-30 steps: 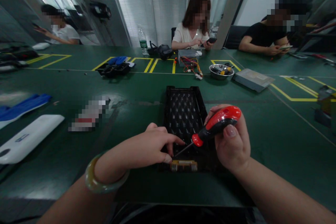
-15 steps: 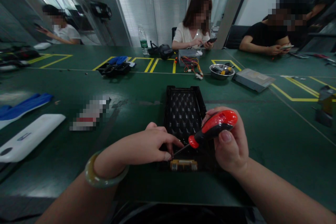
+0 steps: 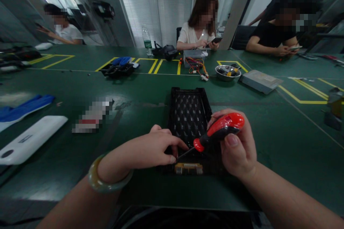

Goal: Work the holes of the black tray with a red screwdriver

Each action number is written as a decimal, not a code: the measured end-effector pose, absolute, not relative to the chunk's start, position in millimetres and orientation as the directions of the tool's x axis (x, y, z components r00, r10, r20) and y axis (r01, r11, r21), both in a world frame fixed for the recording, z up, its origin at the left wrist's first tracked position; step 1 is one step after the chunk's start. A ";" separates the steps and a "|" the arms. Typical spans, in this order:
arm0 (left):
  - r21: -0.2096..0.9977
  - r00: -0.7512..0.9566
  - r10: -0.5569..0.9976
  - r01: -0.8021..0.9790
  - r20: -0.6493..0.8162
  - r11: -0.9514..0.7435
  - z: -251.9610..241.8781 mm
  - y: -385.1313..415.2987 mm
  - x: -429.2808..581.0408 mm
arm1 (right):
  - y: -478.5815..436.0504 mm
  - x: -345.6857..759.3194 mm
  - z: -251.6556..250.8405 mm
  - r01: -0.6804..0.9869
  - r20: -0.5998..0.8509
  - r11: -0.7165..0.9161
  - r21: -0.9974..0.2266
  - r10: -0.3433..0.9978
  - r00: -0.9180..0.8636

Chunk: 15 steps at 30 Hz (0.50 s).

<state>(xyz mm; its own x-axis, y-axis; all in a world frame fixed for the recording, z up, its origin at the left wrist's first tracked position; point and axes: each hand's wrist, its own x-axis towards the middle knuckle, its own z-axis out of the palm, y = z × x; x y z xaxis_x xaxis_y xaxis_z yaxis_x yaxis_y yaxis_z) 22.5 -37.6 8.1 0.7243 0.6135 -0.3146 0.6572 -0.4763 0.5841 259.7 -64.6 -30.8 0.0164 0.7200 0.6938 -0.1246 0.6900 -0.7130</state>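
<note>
In front of me lies a black plastic casing (image 3: 187, 118) with a quilted-looking inner surface. A small brownish circuit board with a pale connector (image 3: 189, 168) sits at its near end. My right hand (image 3: 239, 154) is closed round the red and black handle of a screwdriver (image 3: 219, 132). The shaft slants down left to the casing's near left part. My left hand (image 3: 158, 148) bends over that corner, gripping the casing, with thumb and forefinger beside the screwdriver's tip. What the tip touches is hidden by the thumb. A jade-like bangle (image 3: 107, 182) circles my left wrist.
Left lie a white plastic cover (image 3: 34, 139), a blue and white glove (image 3: 24, 107) and a blurred-out packet (image 3: 94, 116). Farther off stand a metal bowl (image 3: 228, 73), a grey box with coloured wires (image 3: 195, 59), a flat metal case (image 3: 260, 80) and a bottle (image 3: 147, 43). Several people sit beyond.
My hands and the screwdriver hold nearly the same pose; the whole view has shifted very slightly. At the far right, a standing person has moved left behind the seated one.
</note>
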 end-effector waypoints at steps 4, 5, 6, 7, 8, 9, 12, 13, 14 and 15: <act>0.592 0.743 0.606 0.632 -0.283 -0.499 7.6 -36.0 20.1 | -67.0 260.4 -29.3 -0.081 0.683 0.683 -0.726 0.730 0.027; 0.589 0.746 0.606 0.630 -0.277 -0.506 7.3 -35.6 19.4 | -67.3 260.2 -28.9 -0.082 0.682 0.682 -0.726 0.730 0.040; 0.585 0.747 0.605 0.629 -0.275 -0.511 7.0 -35.3 18.8 | -67.5 259.9 -28.7 -0.083 0.682 0.684 -0.725 0.729 0.053; 0.583 0.747 0.606 0.630 -0.274 -0.513 6.7 -34.9 18.3 | -67.6 259.5 -28.5 -0.085 0.683 0.686 -0.723 0.728 0.065; 0.581 0.746 0.607 0.631 -0.273 -0.514 6.3 -34.5 18.0 | -67.6 259.0 -28.4 -0.088 0.683 0.686 -0.722 0.727 0.071; 0.581 0.746 0.608 0.631 -0.273 -0.514 6.0 -34.0 17.8 | -67.6 258.6 -28.4 -0.090 0.682 0.685 -0.723 0.729 0.066; 0.578 0.748 0.608 0.629 -0.267 -0.520 5.4 -32.9 17.7 | -67.5 258.6 -28.6 -0.083 0.682 0.682 -0.726 0.730 0.040; 0.575 0.748 0.608 0.629 -0.264 -0.523 5.4 -32.8 17.7 | -67.6 259.1 -28.5 -0.079 0.688 0.688 -0.722 0.725 0.034; 0.572 0.748 0.609 0.630 -0.265 -0.525 5.7 -32.9 17.7 | -67.7 259.7 -28.3 -0.070 0.694 0.694 -0.717 0.719 0.021; 0.568 0.746 0.610 0.633 -0.267 -0.526 6.0 -33.0 17.8 | -67.9 260.5 -28.0 -0.057 0.700 0.699 -0.713 0.714 0.008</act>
<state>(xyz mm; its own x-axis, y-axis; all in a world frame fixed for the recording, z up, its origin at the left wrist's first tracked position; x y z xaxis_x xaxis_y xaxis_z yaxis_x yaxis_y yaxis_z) 17.8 -33.0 6.0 0.7464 0.6097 -0.2667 0.6329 -0.5264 0.5677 260.5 -67.9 -28.0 0.0083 0.7144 0.6997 -0.0568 0.6989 -0.7129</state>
